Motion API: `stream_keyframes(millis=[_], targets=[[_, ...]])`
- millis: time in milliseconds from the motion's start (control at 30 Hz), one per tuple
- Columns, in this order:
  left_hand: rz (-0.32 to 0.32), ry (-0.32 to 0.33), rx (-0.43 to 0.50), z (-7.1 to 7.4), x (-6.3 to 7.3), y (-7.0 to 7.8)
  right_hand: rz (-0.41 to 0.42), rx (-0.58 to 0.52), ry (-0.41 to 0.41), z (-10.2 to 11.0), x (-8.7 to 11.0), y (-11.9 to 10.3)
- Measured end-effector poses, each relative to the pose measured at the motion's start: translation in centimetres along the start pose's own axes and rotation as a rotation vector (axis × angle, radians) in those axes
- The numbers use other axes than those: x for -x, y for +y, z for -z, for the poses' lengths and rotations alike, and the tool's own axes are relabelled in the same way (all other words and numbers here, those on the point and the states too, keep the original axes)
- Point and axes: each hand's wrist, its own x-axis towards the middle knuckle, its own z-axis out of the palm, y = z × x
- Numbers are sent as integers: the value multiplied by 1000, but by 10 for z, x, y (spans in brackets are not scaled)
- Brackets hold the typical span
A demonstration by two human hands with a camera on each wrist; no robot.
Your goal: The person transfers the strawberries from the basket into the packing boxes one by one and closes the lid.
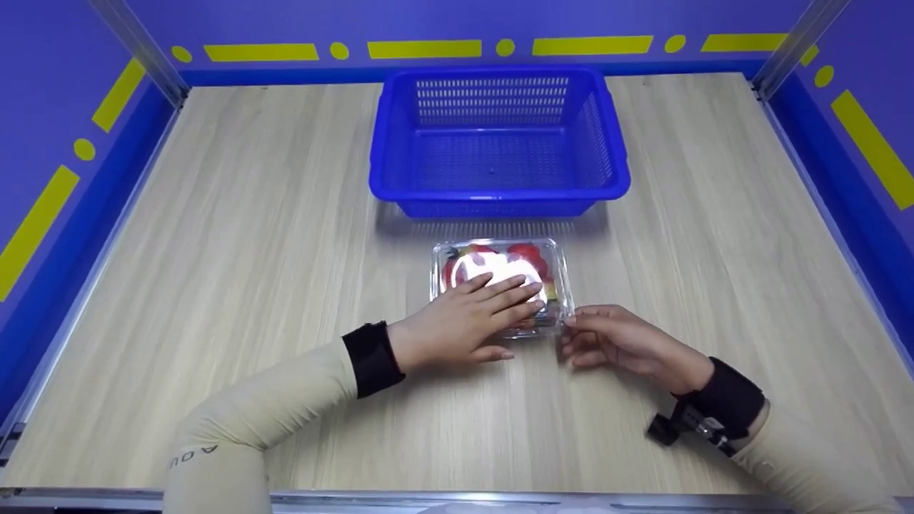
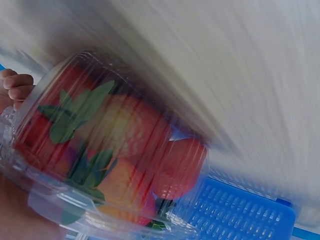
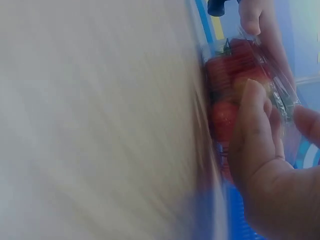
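A clear plastic clamshell box [image 1: 560,275] holds red and yellow fruit with green leaves and stands on the table, lid on top. My left hand [image 1: 468,321] lies flat across the lid, fingers spread and straight. At the box's near right corner, my right hand [image 1: 621,343] pinches the rim between thumb and curled fingers. In the right wrist view the right hand's fingers [image 3: 255,130] lie along the box's side, with the thumb by the rim. The left wrist view shows the fruit [image 2: 130,125] through the ribbed wall.
Behind the box stands a blue plastic basket [image 1: 493,194] with slotted walls and nothing visible inside. Blue panels with yellow marks [image 1: 593,45] enclose the wooden table [image 1: 271,235] at the back and both sides. A metal rail [image 1: 428,500] runs along the front edge.
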Motion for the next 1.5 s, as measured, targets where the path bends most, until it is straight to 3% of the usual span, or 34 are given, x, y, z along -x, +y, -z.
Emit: stream_keyframes(millis=[467,967,1300,1500], targets=[[8,-16,26,-7,0,-1,39,5,44,1,-5,7],[-19,-15,77,-13,-25,-34,40,-58,78,18,-17,-1],[-9,-38,64,-16,-38,-47,49,-55,96,29,-24,-6],[-42,29,-26,-21,-37,-45,55,18,56,34,-22,-3]])
